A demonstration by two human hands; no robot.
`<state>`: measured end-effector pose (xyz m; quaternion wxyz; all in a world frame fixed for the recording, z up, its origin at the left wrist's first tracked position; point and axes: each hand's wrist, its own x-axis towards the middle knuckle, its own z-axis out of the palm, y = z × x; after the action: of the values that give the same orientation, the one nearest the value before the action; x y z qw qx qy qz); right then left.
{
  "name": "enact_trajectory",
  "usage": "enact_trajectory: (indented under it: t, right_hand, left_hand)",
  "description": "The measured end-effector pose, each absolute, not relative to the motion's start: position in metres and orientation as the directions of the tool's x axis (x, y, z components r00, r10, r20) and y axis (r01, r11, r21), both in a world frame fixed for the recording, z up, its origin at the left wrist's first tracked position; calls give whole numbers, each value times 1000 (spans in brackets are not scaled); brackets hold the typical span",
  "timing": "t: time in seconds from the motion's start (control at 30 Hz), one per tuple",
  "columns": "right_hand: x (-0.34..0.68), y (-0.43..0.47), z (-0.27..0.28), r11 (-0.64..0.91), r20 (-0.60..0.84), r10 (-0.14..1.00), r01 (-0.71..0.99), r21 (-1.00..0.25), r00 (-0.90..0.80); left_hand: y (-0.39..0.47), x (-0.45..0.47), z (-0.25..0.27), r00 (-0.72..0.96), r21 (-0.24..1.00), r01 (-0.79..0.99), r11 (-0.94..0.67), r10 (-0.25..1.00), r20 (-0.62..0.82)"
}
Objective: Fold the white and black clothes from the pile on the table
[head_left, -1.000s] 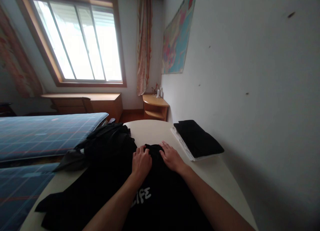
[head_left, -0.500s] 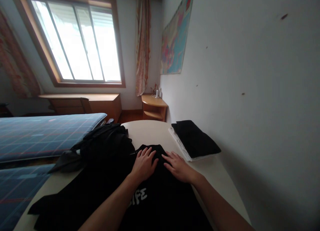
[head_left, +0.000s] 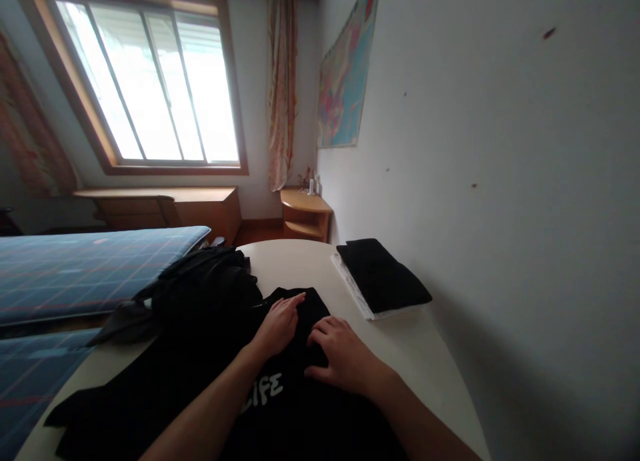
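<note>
A black garment, which looks like a shirt, lies spread on the table in front of me (head_left: 310, 421), with white lettering that reads "LIFE" in part. My left hand (head_left: 278, 326) rests on its far part, fingers stretched out and close together, holding nothing. To the right, my right hand (head_left: 345, 356) is on the garment near its right edge, fingers bent and thumb apart from them. No fold of cloth shows pinched in either hand. The sleeve (head_left: 110, 401) extends toward the left edge of the table.
A crumpled heap of dark clothes (head_left: 205, 284) lies at the far left of the round cream table (head_left: 285, 258). Folded black cloth over something white (head_left: 383, 274) sits at the right, by the wall (head_left: 500, 248). Blue plaid mattresses (head_left: 100, 264) stand beyond on the left.
My right hand has come nearer to me, its fingers now more bent. The left hand has turned onto its side with the fingers drawn together. The view has shifted slightly to the right.
</note>
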<state>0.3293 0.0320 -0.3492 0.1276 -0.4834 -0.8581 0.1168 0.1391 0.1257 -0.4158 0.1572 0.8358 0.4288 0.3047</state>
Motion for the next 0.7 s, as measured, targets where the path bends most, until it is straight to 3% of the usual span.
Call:
enact_trajectory:
  t: [0.17,0.33,0.5,0.7]
  right_hand:
    - [318,33,-352,547,79,836,816,-187,-542]
    - [320,31,-348,553,133,832,781,-291,-539]
    - [324,31,-346,604,129,779,679,-417,-614]
    - [344,43,-350,459,153,886,778,-429,-439]
  left_hand:
    - [126,137,-415,426,583,602,-545,837,342]
    - [122,139,-408,406,587,620,-520,853,326]
    - [119,140,-407,434,466,695,-548,836,336]
    - [114,141,-405,550,278,727,-629,774,314]
